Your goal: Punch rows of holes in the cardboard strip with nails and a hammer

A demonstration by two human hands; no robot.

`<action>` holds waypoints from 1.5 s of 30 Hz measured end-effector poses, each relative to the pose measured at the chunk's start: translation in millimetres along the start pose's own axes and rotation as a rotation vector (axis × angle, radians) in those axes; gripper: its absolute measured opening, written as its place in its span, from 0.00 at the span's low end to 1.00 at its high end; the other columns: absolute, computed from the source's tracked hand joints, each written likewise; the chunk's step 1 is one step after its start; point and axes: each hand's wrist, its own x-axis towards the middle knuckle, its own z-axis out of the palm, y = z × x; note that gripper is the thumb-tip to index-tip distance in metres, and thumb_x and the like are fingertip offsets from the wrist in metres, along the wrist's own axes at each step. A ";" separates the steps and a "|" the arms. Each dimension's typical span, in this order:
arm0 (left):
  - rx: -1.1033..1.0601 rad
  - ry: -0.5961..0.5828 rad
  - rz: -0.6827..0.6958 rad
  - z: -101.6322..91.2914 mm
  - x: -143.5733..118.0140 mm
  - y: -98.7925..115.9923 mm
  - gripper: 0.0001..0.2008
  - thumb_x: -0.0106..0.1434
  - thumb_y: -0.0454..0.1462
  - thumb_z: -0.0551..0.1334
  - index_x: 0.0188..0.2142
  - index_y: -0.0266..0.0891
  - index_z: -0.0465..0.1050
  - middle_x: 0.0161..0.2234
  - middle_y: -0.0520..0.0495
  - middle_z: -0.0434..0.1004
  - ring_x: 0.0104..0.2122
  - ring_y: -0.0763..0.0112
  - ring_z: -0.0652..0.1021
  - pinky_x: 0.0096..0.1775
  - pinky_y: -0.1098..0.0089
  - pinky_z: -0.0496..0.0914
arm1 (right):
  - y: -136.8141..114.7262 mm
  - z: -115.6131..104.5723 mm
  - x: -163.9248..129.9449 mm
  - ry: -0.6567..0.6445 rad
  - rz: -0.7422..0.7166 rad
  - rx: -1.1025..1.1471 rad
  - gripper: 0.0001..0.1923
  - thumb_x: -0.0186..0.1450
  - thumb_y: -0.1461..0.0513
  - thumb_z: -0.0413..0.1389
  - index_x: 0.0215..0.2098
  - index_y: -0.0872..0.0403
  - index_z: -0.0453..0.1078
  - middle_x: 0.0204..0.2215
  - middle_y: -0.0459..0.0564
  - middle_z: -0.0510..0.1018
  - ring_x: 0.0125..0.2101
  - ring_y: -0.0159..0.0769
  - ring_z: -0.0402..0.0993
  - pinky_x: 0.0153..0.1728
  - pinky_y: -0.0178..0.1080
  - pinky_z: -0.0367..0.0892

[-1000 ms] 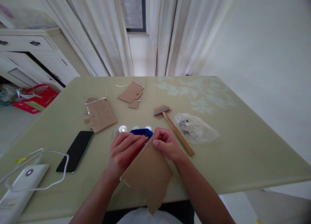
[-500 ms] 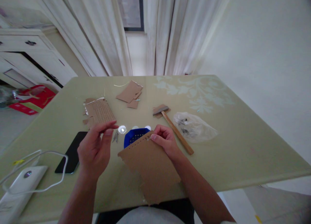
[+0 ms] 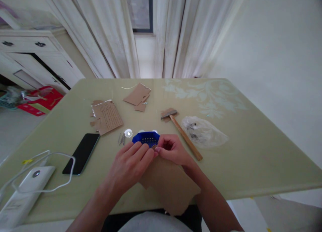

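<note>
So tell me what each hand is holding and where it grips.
Both the left hand and the right hand grip the torn brown cardboard sheet at its far edge, beside the blue perforated plastic piece.

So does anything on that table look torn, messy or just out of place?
Yes. The cardboard sheet under both hands has a ragged, torn near edge that hangs over the table rim. More torn cardboard scraps lie farther back, and a few loose nails are scattered beside the blue tray. Nothing looks spilled.
</note>
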 end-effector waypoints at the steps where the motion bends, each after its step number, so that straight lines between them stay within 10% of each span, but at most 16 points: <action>1: -0.003 0.016 0.011 -1.9 -0.8 0.8 0.15 0.80 0.30 0.59 0.33 0.42 0.69 0.29 0.51 0.74 0.29 0.65 0.71 0.34 0.60 0.62 | -1.3 -0.6 -1.0 -0.007 -0.002 -0.012 0.22 0.62 0.49 0.75 0.27 0.53 0.72 0.21 0.42 0.70 0.22 0.29 0.58 0.24 0.34 0.52; 17: -0.196 0.274 0.031 -47.6 -20.4 22.7 0.14 0.79 0.35 0.60 0.32 0.44 0.72 0.33 0.48 0.84 0.32 0.65 0.81 0.37 0.59 0.78 | -10.0 0.1 -2.9 0.053 0.003 -0.045 0.22 0.65 0.48 0.72 0.27 0.52 0.70 0.20 0.40 0.68 0.20 0.27 0.57 0.21 0.32 0.51; 21: -0.494 0.343 -0.376 -21.7 -27.4 -18.5 0.17 0.80 0.36 0.56 0.31 0.43 0.68 0.27 0.50 0.76 0.26 0.69 0.75 0.30 0.66 0.70 | -1.5 -3.0 5.1 0.313 0.004 0.106 0.24 0.64 0.45 0.74 0.29 0.52 0.71 0.21 0.40 0.71 0.19 0.27 0.61 0.19 0.31 0.54; 27: -0.323 0.137 -1.052 48.2 -40.0 -107.1 0.24 0.79 0.49 0.49 0.27 0.44 0.62 0.23 0.51 0.67 0.26 0.67 0.70 0.30 0.67 0.64 | 14.5 -7.2 16.8 0.304 0.064 0.144 0.25 0.61 0.45 0.77 0.42 0.51 0.76 0.21 0.38 0.75 0.15 0.27 0.62 0.12 0.30 0.58; 33: -0.280 0.023 -1.077 84.8 -59.2 -131.9 0.21 0.74 0.49 0.52 0.25 0.45 0.61 0.21 0.52 0.64 0.26 0.65 0.69 0.31 0.65 0.60 | 12.3 -12.0 15.9 0.311 0.061 0.074 0.23 0.65 0.48 0.74 0.50 0.53 0.82 0.21 0.37 0.70 0.16 0.25 0.59 0.13 0.29 0.51; 45: -0.236 -0.255 -0.794 98.6 -65.4 -124.1 0.22 0.77 0.48 0.47 0.29 0.44 0.66 0.32 0.42 0.80 0.35 0.56 0.79 0.43 0.60 0.69 | 11.7 -17.9 19.8 0.382 0.061 -0.012 0.22 0.63 0.46 0.75 0.46 0.51 0.81 0.22 0.41 0.74 0.17 0.29 0.66 0.15 0.32 0.60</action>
